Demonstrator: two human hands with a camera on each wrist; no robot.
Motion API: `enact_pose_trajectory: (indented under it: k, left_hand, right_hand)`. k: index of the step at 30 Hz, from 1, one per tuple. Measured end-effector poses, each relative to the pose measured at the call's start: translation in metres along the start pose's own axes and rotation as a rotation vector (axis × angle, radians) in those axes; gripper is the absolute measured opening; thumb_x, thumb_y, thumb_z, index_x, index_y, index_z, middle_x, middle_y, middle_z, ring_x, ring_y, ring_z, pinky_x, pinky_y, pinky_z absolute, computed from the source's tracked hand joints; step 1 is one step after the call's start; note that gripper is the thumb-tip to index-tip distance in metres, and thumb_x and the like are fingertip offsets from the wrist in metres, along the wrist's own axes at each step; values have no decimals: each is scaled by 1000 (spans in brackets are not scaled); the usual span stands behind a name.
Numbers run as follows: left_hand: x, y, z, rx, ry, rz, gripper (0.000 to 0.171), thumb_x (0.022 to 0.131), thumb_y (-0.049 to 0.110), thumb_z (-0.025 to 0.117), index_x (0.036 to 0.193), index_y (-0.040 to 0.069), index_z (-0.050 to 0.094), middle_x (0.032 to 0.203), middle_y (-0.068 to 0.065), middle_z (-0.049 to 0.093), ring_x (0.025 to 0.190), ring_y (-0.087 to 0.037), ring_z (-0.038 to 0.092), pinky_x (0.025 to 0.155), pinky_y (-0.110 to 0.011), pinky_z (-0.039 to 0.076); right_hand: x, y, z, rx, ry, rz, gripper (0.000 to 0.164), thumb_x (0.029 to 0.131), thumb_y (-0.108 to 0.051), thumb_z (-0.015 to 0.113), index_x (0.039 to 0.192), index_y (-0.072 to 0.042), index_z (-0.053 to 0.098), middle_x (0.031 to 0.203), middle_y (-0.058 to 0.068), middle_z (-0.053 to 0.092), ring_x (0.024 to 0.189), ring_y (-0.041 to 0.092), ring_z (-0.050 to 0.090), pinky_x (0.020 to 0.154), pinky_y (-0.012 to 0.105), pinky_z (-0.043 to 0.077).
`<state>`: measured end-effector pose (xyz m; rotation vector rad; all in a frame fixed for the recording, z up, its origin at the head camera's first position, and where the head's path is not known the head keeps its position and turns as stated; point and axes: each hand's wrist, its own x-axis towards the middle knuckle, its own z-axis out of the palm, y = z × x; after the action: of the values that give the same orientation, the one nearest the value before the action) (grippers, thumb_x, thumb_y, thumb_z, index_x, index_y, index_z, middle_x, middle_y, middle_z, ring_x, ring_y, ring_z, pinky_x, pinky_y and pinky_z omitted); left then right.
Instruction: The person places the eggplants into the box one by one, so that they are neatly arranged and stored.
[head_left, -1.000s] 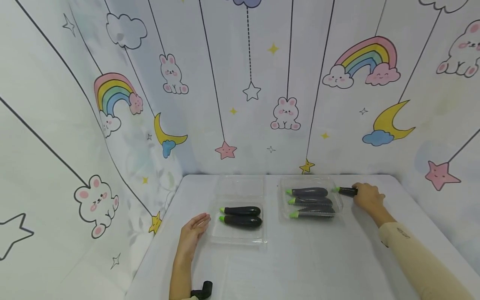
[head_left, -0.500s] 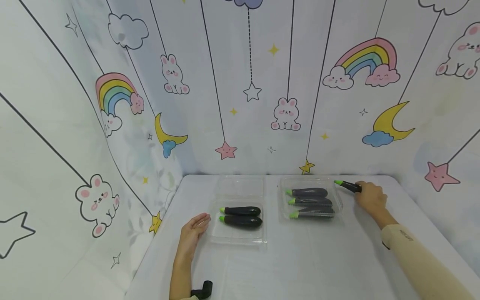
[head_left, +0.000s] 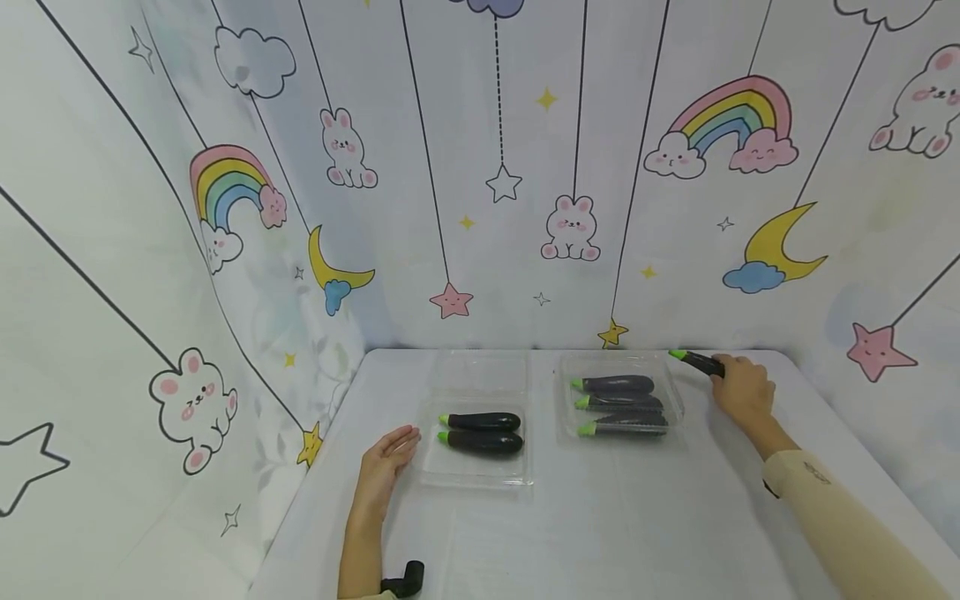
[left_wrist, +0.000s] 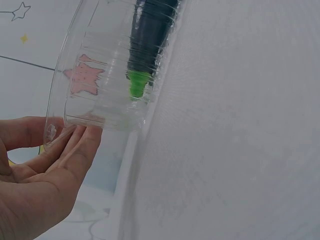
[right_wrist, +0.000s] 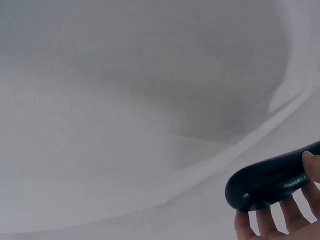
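Observation:
My right hand [head_left: 744, 390] holds a dark eggplant [head_left: 701, 362] by its thick end, its green stem pointing left. In the right wrist view, thumb and fingers curl round the glossy eggplant [right_wrist: 267, 182]. My left hand [head_left: 386, 467] lies beside the left edge of a clear plastic box [head_left: 480, 481], with two eggplants [head_left: 482, 442] inside and its lid [head_left: 482, 371] folded back. Fairly straight left fingers [left_wrist: 82, 155] touch the box's corner in the left wrist view. A second clear box [head_left: 678, 410] at right contains three eggplants [head_left: 615, 384], seen through plastic.
A white-covered table [head_left: 570, 533] carries both boxes. Its far edge meets a patterned cloth backdrop [head_left: 405, 208], which also hangs along the left and right sides. A black device [head_left: 405, 579] sits at the left wrist.
My right hand has shifted slightly right, and the eggplant's stem end has risen away from the right-hand box, tilting up. The left hand and both boxes stay in place.

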<state>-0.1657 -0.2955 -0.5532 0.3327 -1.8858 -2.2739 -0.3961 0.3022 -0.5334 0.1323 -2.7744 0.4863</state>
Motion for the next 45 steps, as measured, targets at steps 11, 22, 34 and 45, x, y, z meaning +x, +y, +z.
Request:
enact_pose_trajectory:
  k: [11,22,34,45]
  left_hand:
    - [-3,3,2,20,-5,-2,47,102,-8,52,148,-11,46,152,-32,48,143,-38,49,106,-24,50]
    - [-3,4,3,28,-8,6,47,102,-8,51,149,-12,45,152,-33,48,143,-39,49,106,-24,50]
    - [-4,5,3,15,-2,-14,47,102,-7,53,149,-10,45,152,-30,49,143,-36,49,106,-22,50]
    - [-1,2,1,13,-4,-9,47,102,-8,52,149,-9,46,152,-30,49,143,-35,50,100,-17,51]
  right_hand:
    - [3,-16,-2,85,77,-28,41,100,-10,61,137,6,58,129,41,55,107,65,51,79,79,44]
    - [-1,-40,-15,122,141,-50,40,101,-10,62,138,3,59,130,40,55,107,62,52,80,76,44]
    - [-6,-66,-24,165,182,-91,40,101,-9,65,139,2,60,133,38,55,115,62,51,86,77,43]
    - [-15,-92,-32,243,223,-157,39,100,-12,67,137,-1,63,133,35,59,116,58,53,85,74,44]
